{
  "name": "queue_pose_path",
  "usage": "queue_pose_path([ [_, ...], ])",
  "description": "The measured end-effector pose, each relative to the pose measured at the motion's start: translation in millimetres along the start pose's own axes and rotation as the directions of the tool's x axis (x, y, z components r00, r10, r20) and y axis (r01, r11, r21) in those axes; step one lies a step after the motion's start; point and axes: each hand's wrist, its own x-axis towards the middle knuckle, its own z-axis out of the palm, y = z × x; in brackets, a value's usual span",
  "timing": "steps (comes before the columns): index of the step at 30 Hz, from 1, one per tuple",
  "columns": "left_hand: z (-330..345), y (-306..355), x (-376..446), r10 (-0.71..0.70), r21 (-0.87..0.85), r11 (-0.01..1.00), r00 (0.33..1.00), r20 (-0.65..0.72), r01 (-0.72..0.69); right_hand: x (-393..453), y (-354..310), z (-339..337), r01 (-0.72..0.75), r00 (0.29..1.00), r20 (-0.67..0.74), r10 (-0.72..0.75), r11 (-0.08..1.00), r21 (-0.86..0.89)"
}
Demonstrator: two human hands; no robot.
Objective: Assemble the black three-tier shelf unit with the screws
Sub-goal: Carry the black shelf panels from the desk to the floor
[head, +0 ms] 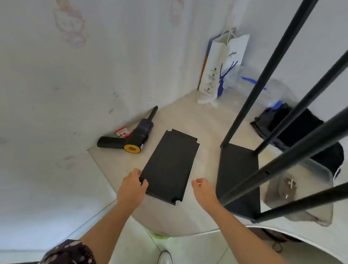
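Head view: a person stands over a pale, matte table [191, 116] set in a wall corner, both bare forearms reaching forward and down.
Shelf frame: the partly built frame [238, 175] stands on the table to the right, one flat black panel at its base and four slim black metal posts [266, 76] rising toward the camera; one post shows a small screw hole.
Loose shelf panel: a flat black rectangular panel [170, 165], dull and smooth, with a rounded notch cut at each corner, lies on the table just left of the frame. Its long axis runs away from the person, tilted a little to the right.
Key relation: the panel's near short edge lies between the two hands; the left hand is on it, the right is just off its near right corner, so the left is nearer.
Left hand: the left hand [132, 185] grips the near left corner, fingers curled over the edge.
Right hand: the right hand [202, 189] hovers with fingers loosely curled, holding nothing that I can make out; it touches neither panel nor frame.
Likely step: lifting the panel to seat its notches against the posts, which would probably want both hands on the short edge.
Paper bag: a white coffee bag [223, 66] stands in the far corner.
Power tool: a black tool with a yellow end [134, 137], probably an electric screwdriver, lies by the wall left of the panel.
Screws: small metal pieces [289, 184] in a clear plastic tub, behind the posts on the right.
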Motion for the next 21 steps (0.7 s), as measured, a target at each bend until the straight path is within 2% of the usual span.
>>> queue_pose_path([
  [2, 2.1, 3.7, 12.2, -0.044, 0.017, 0.999, 0.998, 0.049, 0.043, 7.2, -2.8, 0.3, -0.059, 0.997, 0.043, 0.060, 0.998, -0.023],
  [5, 5.2, 7.7, 26.0, -0.109, 0.031, 0.994, 0.988, 0.110, 0.106, 13.4, -8.9, 1.2, -0.146, 0.981, 0.138, 0.140, 0.989, 0.036],
  [9, 8.6, 8.8, 43.5, -0.158, -0.010, 0.987, 0.968, 0.196, 0.163, 20.5, -19.5, 6.4, -0.224, 0.958, 0.214, 0.190, 0.963, 0.150],
  [12, 10.5, 8.1, 57.6, -0.185, -0.069, 0.975, 0.946, 0.266, 0.210, 23.6, -24.0, 14.2, -0.277, 0.937, 0.262, 0.230, 0.947, 0.162],
  [18, 16.7, 5.7, 75.0, -0.144, -0.086, 0.978, 0.916, 0.375, 0.189, 28.6, -28.3, 33.4, -0.373, 0.922, 0.212, 0.323, 0.886, 0.274],
  [21, 15.9, 11.0, 85.5, -0.204, 0.006, 0.975, 0.882, 0.425, 0.223, 27.2, -34.1, 43.8, -0.409, 0.912, 0.167, 0.376, 0.869, 0.279],
])
